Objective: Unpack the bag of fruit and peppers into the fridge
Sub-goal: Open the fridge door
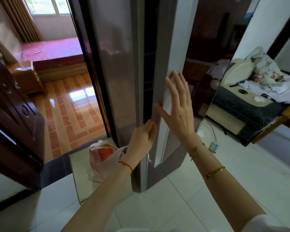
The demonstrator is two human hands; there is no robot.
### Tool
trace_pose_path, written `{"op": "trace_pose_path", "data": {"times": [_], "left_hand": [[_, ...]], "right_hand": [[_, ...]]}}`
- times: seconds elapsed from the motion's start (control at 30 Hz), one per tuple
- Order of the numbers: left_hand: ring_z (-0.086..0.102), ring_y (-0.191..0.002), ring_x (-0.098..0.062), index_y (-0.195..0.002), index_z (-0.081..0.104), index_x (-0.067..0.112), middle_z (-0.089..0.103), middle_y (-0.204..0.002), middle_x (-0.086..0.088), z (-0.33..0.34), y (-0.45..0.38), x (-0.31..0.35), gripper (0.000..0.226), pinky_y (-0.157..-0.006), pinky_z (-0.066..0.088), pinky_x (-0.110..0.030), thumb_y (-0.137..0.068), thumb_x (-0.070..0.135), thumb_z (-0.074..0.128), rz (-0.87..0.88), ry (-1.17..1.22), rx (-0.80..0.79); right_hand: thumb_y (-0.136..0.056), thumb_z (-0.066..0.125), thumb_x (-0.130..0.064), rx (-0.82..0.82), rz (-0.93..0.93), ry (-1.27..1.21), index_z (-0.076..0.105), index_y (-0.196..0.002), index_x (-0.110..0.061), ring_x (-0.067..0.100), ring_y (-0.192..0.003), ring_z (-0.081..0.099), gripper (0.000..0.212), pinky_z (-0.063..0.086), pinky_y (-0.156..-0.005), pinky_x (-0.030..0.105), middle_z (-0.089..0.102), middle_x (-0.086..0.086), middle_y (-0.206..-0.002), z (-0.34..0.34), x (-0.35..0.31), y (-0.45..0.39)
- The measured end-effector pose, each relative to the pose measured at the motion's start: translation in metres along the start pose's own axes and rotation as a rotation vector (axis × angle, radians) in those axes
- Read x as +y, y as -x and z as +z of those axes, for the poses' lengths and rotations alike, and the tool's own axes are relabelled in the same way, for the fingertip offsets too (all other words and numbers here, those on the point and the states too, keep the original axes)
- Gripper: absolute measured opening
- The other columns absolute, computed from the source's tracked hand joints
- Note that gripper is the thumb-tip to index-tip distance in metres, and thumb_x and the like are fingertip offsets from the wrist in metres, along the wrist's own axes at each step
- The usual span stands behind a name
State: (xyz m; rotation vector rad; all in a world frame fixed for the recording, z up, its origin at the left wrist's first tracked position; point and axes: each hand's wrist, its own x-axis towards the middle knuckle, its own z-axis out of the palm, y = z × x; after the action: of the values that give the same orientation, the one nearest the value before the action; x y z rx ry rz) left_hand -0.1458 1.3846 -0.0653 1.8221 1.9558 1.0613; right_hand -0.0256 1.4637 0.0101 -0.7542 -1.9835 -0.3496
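Note:
A tall fridge (pixel 117 67) with glossy dark doors stands straight ahead. Its right door (pixel 196 47) stands slightly ajar, with a dark gap between the doors. My left hand (pixel 143 138) curls its fingers around the grey edge of that door at waist height. My right hand (pixel 177 104) lies flat and spread against the door's front face, holding nothing. A white and orange plastic bag (pixel 102 158) sits on the floor at the fridge's left foot, partly hidden behind my left wrist. Its contents cannot be made out.
A doorway on the left leads to a room with shiny orange tiles (pixel 69 104) and a red bed. A dark wooden door (pixel 12 104) stands at far left. At right stand a cluttered sofa (pixel 251 91) and a power strip (pixel 213 146) on the white tile floor.

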Motion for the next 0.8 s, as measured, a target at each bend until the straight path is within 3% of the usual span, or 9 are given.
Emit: {"op": "trace_pose_path", "data": {"times": [0.13,0.27,0.37,0.47,0.57,0.67,0.8], "left_hand": [[0.068,-0.095,-0.017,-0.109,0.067,0.014,0.072,-0.102,-0.003,0.010,0.007,0.010,0.027,-0.092,0.055,-0.039,-0.099,0.032,0.051,0.248,-0.064,0.065],[0.061,-0.111,-0.016,-0.118,0.062,0.016,0.064,-0.119,-0.003,0.014,0.010,0.037,0.033,-0.098,0.053,-0.039,-0.094,0.036,0.053,0.330,0.038,0.216],[0.053,-0.128,-0.020,-0.138,0.049,0.011,0.052,-0.140,-0.007,0.015,0.006,0.058,0.053,-0.109,0.045,-0.035,-0.094,0.040,0.053,0.345,0.111,0.252],[0.031,-0.145,-0.015,-0.152,0.032,0.015,0.032,-0.158,-0.006,0.017,-0.003,0.078,0.062,-0.117,0.032,-0.035,-0.097,0.038,0.051,0.355,0.101,0.212],[0.014,-0.149,-0.010,-0.156,0.020,0.018,0.017,-0.165,-0.003,0.025,-0.012,0.094,0.066,-0.122,0.018,-0.035,-0.100,0.036,0.050,0.393,0.098,0.162],[0.010,-0.152,-0.014,-0.157,0.017,0.019,0.013,-0.166,-0.002,0.037,-0.017,0.109,0.068,-0.125,0.011,-0.039,-0.100,0.034,0.052,0.419,0.088,0.111],[0.011,-0.154,-0.023,-0.157,0.018,0.017,0.016,-0.165,-0.005,0.053,-0.020,0.132,0.066,-0.125,0.007,-0.040,-0.099,0.041,0.038,0.441,0.061,-0.011]], "right_hand": [[-0.091,0.066,-0.020,0.053,0.004,0.037,0.025,-0.147,-0.007,0.031,-0.147,0.017,0.071,0.024,-0.118,0.054,0.026,0.016,-0.154,-0.031,0.010,0.019],[-0.091,0.064,-0.020,0.051,0.018,0.110,0.024,-0.147,-0.005,0.028,-0.147,0.014,0.070,0.022,-0.119,0.055,0.025,0.016,-0.154,-0.062,0.020,0.037],[-0.093,0.062,-0.023,0.065,0.033,0.172,0.024,-0.147,-0.004,0.027,-0.147,0.014,0.069,0.023,-0.118,0.057,0.026,0.017,-0.154,-0.085,0.027,0.050],[-0.092,0.062,-0.022,0.086,0.033,0.241,0.010,-0.154,-0.012,0.025,-0.149,0.008,0.081,0.023,-0.118,0.056,0.017,0.006,-0.158,-0.107,0.037,0.063],[-0.094,0.060,-0.021,0.102,0.054,0.313,0.002,-0.155,-0.020,0.026,-0.150,0.006,0.084,0.023,-0.118,0.057,0.006,-0.001,-0.160,-0.128,0.048,0.077],[-0.095,0.058,-0.023,0.092,0.104,0.394,-0.001,-0.155,-0.022,0.024,-0.150,0.003,0.084,0.021,-0.119,0.056,-0.005,-0.006,-0.162,-0.150,0.060,0.092],[-0.094,0.059,-0.017,0.105,0.187,0.468,0.005,-0.155,-0.019,0.024,-0.150,0.004,0.082,0.018,-0.121,0.054,0.006,-0.002,-0.161,-0.178,0.075,0.108]]}}
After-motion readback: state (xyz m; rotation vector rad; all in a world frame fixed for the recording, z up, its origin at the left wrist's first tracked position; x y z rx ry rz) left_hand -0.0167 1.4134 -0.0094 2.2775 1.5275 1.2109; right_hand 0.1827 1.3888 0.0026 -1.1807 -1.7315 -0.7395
